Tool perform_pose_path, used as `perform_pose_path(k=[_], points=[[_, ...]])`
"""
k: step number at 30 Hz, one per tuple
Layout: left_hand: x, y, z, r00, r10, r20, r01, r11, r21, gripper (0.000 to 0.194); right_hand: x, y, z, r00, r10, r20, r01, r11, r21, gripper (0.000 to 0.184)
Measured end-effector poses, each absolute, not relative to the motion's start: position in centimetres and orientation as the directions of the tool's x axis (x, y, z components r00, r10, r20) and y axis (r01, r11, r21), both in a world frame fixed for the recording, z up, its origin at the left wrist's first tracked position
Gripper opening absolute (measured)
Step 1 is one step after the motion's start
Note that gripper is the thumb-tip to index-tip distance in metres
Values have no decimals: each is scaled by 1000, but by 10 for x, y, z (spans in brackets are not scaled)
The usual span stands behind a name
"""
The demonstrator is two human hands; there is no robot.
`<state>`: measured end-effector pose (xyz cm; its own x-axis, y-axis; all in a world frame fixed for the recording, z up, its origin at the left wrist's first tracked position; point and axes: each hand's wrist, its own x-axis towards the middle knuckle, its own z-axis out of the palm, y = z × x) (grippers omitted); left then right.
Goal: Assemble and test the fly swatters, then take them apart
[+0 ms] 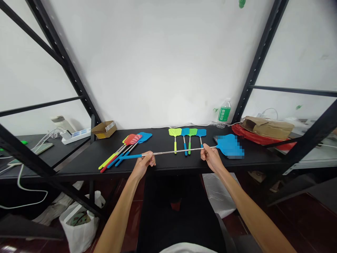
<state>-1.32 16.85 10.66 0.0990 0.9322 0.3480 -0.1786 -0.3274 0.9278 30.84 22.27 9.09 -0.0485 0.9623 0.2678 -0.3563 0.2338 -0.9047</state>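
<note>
Both my hands hold one long blue fly swatter level above the front of the black table. Its thin metal rod is drawn out between them. My left hand is closed on the rod beside the blue handle, which points left. Near the swatter's head, my right hand pinches the rod's other end. Behind the rod, several short swatters stand in a row, among them a yellow-green swatter. Left of them lies a pile of longer swatters, with a red swatter and a blue swatter.
At the back right stands a water bottle. A small cardboard box sits at the back left. On the right are a brown paper package and red plastic. A power strip lies left; black shelf posts rise both sides.
</note>
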Motion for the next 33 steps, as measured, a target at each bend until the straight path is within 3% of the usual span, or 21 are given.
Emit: perform_pose_path(k=[8, 20, 33], points=[[-9, 166, 109, 180, 942, 284, -120, -266, 957, 36, 306, 219, 95, -92, 957, 277, -288, 241, -927, 50], [-14, 171, 106, 8, 973, 229, -262, -219, 940, 34, 307, 223, 95, -61, 972, 228, -350, 193, -917, 48], [-13, 172, 107, -18, 975, 222, -212, -220, 952, 38, 306, 221, 98, -52, 975, 217, -352, 185, -917, 49]])
